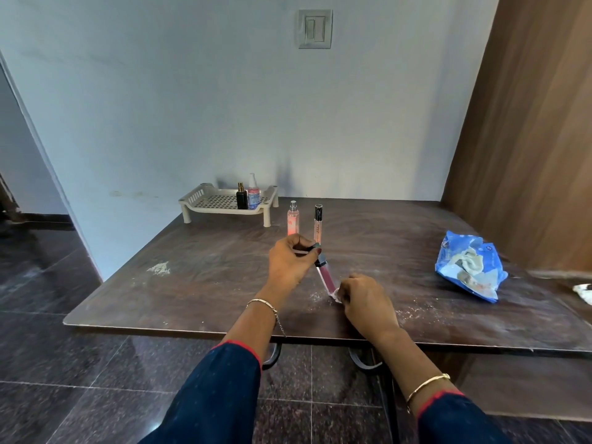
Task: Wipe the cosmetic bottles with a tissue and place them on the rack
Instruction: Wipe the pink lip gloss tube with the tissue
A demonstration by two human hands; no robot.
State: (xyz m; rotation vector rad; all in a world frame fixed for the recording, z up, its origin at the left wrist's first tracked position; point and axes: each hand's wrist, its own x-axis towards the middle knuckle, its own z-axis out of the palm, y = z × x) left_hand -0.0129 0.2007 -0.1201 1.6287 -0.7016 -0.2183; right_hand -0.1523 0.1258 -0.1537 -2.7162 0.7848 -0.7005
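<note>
The left hand (290,262) grips the black cap end of a pink lip gloss tube (326,277), held tilted above the surface (192,277). The right hand (363,298) pinches a white tissue (335,295) against the tube's lower end. Two bottles (292,218) stand upright behind, lettering too blurred to read. The rack (224,203) carries two more. A blue packet (469,267) lies at right, apparently tissues.

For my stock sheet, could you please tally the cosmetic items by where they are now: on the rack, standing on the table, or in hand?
On the rack: 2, black bottle and pink spray
Standing on the table: 2, peach spray and nude tube
In hand: 1, mauve tube
Total: 5
</note>
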